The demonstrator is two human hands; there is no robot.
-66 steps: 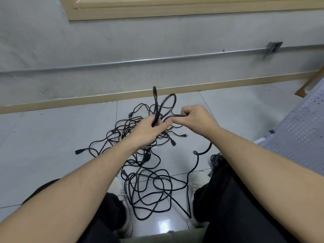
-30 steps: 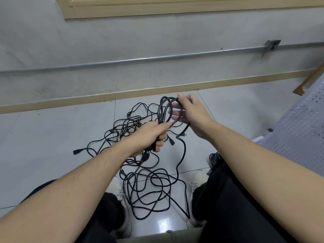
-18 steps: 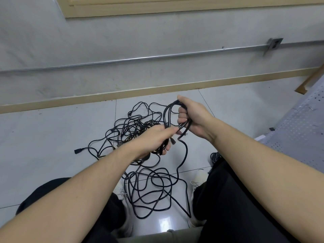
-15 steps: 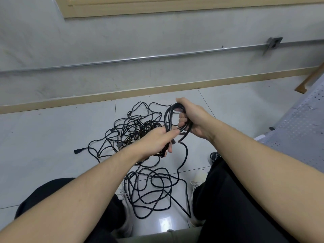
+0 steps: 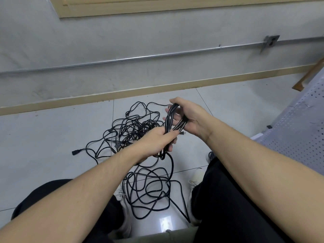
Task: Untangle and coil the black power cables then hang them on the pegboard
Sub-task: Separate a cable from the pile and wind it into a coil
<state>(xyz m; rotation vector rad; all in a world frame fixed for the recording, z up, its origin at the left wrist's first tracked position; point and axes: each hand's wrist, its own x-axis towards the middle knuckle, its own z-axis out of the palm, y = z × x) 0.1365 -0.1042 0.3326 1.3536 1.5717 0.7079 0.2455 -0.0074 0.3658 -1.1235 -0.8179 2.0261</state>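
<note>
floor (image 5: 43, 137): pale tiles | on it: tangled black cables (image 5: 136, 134); white shoes (image 5: 197, 178)

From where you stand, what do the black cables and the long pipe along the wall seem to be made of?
The black power cables look rubber- or plastic-jacketed: matte with a slight sheen, bending in soft loops on the floor. The thin grey pipe along the wall looks like bare metal, probably steel conduit: straight, rigid, with a dull silvery shine.
</note>
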